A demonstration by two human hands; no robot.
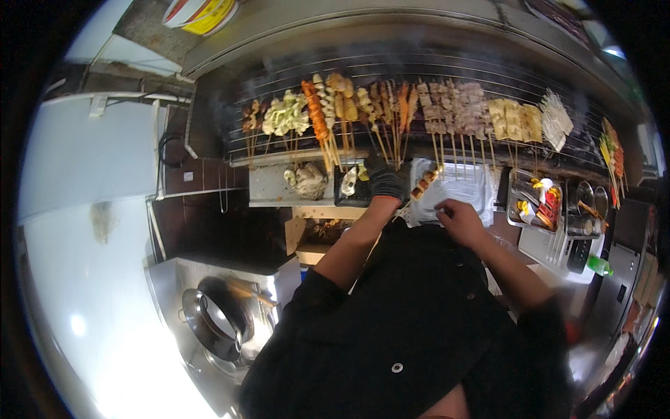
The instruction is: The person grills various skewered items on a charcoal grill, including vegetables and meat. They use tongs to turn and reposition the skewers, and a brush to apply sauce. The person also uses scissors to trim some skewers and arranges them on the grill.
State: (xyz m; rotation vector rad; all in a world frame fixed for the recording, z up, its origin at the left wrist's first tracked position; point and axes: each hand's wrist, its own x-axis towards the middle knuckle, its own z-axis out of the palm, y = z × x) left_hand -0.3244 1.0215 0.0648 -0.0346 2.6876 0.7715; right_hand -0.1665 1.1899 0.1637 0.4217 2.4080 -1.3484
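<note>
My left hand (386, 183), in a dark striped knit glove, reaches to the front edge of the charcoal grill (345, 155). Its fingertips are beside the sticks of the meat skewers (386, 105) and are too dark to show a grip. To its left is a black tray (361, 198) with an oyster shell (348, 181) in it. My bare right hand (463, 221) hovers at the near edge of a plastic-covered white tray (460, 191), fingers curled, with no held object visible. Between the hands, a skewer of browned pieces (425, 183) slants over that tray, its stick pointing toward me.
Skewers of leafy vegetable (285, 114), pale meat (453, 107) and tofu-like sheets (515, 121) line the smoking grill. At right stand a steel tray of seasonings (534, 201) and metal jars (586, 209). A wok (212, 324) sits lower left; a bucket (201, 15) stands beyond.
</note>
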